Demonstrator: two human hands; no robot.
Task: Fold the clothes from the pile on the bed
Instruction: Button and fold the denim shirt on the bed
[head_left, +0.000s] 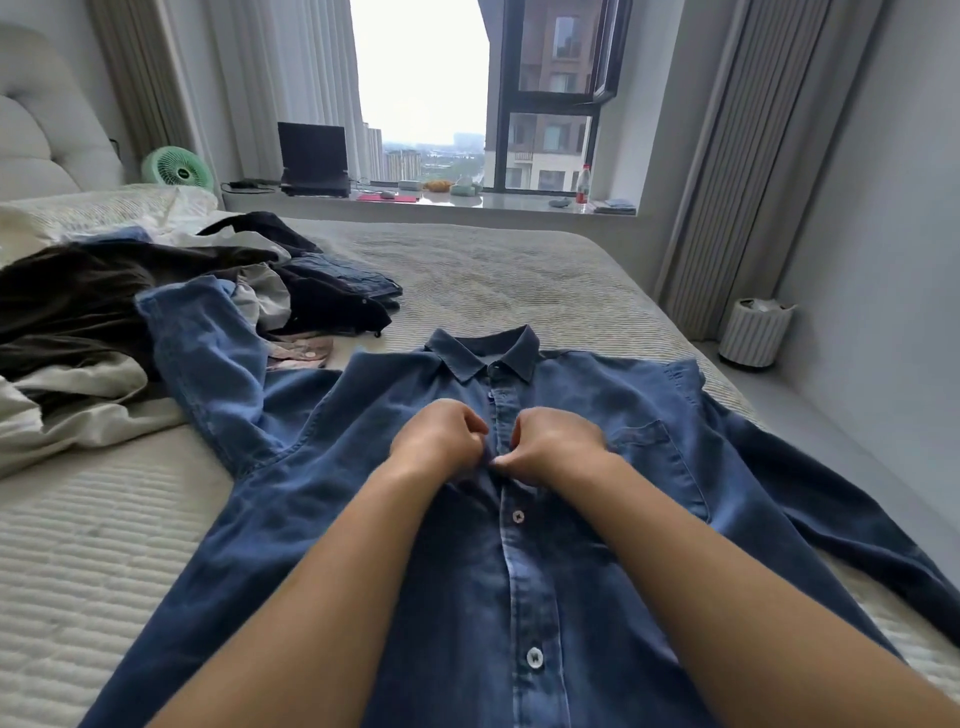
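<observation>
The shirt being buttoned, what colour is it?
Blue denim shirt, seen in the head view.

Soft daylight from window, sky blown out; wide-angle bending at edges, slight blur throughout

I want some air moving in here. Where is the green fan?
In the head view the green fan stands far left on the window ledge, between the headboard and the laptop.

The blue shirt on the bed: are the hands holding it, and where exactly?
Yes. The left hand and right hand both pinch the blue shirt at its button placket, mid-chest, below the collar.
</observation>
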